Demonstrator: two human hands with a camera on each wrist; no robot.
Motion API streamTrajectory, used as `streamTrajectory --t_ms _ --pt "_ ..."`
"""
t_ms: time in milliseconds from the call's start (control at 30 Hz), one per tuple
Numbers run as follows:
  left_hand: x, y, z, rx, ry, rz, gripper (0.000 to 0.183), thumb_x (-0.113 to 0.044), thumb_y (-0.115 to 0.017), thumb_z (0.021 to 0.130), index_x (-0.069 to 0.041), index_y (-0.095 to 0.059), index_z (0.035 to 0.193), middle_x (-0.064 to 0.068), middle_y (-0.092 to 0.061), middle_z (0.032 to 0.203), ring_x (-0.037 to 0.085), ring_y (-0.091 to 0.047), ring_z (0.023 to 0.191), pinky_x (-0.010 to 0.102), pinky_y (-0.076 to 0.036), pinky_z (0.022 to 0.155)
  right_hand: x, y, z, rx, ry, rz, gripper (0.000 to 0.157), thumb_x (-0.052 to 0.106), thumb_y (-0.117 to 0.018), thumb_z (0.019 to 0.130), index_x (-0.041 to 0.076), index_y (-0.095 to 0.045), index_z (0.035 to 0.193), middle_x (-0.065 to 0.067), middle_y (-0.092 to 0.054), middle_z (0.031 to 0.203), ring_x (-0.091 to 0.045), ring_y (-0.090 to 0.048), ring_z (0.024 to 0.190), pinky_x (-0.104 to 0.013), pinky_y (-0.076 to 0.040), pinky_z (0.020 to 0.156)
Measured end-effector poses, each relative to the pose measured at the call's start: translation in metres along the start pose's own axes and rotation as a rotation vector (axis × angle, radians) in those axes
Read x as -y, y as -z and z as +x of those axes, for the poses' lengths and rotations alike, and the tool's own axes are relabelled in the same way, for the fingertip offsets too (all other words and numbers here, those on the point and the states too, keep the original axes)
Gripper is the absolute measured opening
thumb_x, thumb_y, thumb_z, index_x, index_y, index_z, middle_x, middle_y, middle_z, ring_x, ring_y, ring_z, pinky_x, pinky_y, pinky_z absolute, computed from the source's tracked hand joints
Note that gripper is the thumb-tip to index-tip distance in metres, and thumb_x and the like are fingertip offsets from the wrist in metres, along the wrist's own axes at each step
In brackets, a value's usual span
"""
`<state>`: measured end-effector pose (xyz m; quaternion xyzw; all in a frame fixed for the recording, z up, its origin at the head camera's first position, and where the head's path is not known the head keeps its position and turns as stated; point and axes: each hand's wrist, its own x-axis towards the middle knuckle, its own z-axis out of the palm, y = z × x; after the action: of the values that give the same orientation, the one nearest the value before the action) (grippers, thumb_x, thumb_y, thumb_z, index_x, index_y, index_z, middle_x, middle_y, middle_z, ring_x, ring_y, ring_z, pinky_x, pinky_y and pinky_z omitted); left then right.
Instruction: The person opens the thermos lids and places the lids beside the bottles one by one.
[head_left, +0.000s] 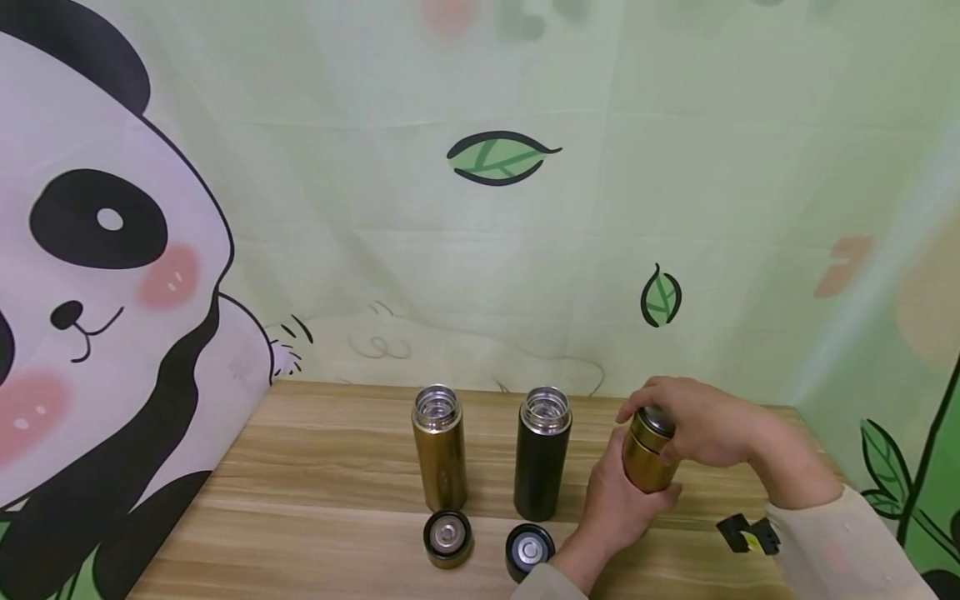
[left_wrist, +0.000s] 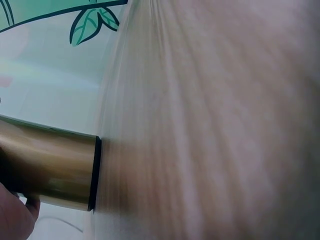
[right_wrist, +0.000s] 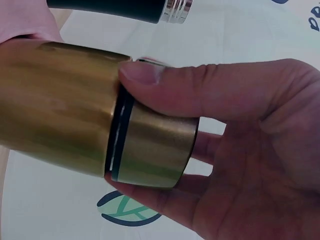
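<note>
At the right of the table, my left hand grips the body of a gold thermos bottle, tilted slightly in the head view. My right hand holds its gold lid from above, thumb on one side and fingers on the other. In the right wrist view the lid sits at the bottle's mouth, with a dark ring and a thin bright line between lid and body. The left wrist view shows the lower part of the bottle, its dark base close to the wood surface.
A second gold thermos and a black thermos stand uncapped on the wooden table. In front of them lie a gold-rimmed lid and a black lid, undersides up. A printed panda cloth hangs behind.
</note>
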<state>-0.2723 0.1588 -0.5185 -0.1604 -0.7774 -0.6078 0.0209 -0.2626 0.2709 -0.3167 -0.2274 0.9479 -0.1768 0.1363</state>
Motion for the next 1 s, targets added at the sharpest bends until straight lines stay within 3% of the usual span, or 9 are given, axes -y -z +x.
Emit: streamTrajectory --t_ms 167,433,700,833,1000 --pt "0.0002 0.0004 -0.0005 0.003 0.001 -0.007 0.080 -0.040 -0.087 0.079 -0.044 -0.040 0.144 -0.017 -0.062 0.119 0.000 -0.058 0.100 0.025 -0.050 0.090 -0.0032 -0.0006 -0.0001 0.003 0.062 0.029 0.053 -0.008 -0.085 0.072 0.020 -0.070 0.115 -0.002 -0.064 0.123 -0.023 -0.062 0.110 -0.052 -0.054 0.096" --pt "0.0013 0.0004 -0.0003 -0.006 -0.015 -0.007 0.076 -0.039 -0.087 0.079 -0.041 -0.043 0.140 -0.017 -0.063 0.118 0.000 -0.058 0.099 0.025 -0.049 0.090 -0.0073 -0.0015 -0.0009 -0.004 0.102 0.050 0.055 -0.011 -0.083 0.070 0.022 -0.069 0.112 0.001 -0.064 0.121 -0.023 -0.060 0.113 -0.052 -0.051 0.098" --pt "0.0014 0.0004 -0.0005 -0.001 -0.020 0.001 0.074 -0.037 -0.088 0.078 -0.039 -0.044 0.138 -0.016 -0.064 0.116 0.000 -0.059 0.097 0.025 -0.049 0.089 -0.0069 -0.0057 -0.0030 -0.033 0.118 0.047 0.076 -0.010 -0.083 0.072 0.022 -0.062 0.137 -0.009 -0.062 0.137 -0.030 -0.060 0.119 -0.057 -0.051 0.099" --pt "0.0006 0.0008 -0.0010 0.004 -0.003 -0.018 0.071 -0.037 -0.088 0.079 -0.039 -0.046 0.135 -0.017 -0.064 0.117 0.000 -0.060 0.100 0.026 -0.050 0.091 -0.0036 -0.0074 -0.0032 -0.071 0.089 0.038 0.075 0.009 -0.086 0.079 0.021 -0.055 0.146 -0.013 -0.057 0.144 -0.031 -0.059 0.120 -0.053 -0.053 0.095" --pt "-0.0014 0.0011 -0.0027 0.022 0.023 -0.048 0.073 -0.035 -0.088 0.080 -0.045 -0.043 0.137 -0.018 -0.062 0.119 0.000 -0.059 0.101 0.027 -0.051 0.091 0.0018 -0.0073 -0.0026 -0.187 -0.001 -0.082 0.069 0.045 -0.077 0.091 0.012 -0.053 0.148 -0.021 -0.059 0.140 -0.038 -0.062 0.120 -0.058 -0.055 0.092"
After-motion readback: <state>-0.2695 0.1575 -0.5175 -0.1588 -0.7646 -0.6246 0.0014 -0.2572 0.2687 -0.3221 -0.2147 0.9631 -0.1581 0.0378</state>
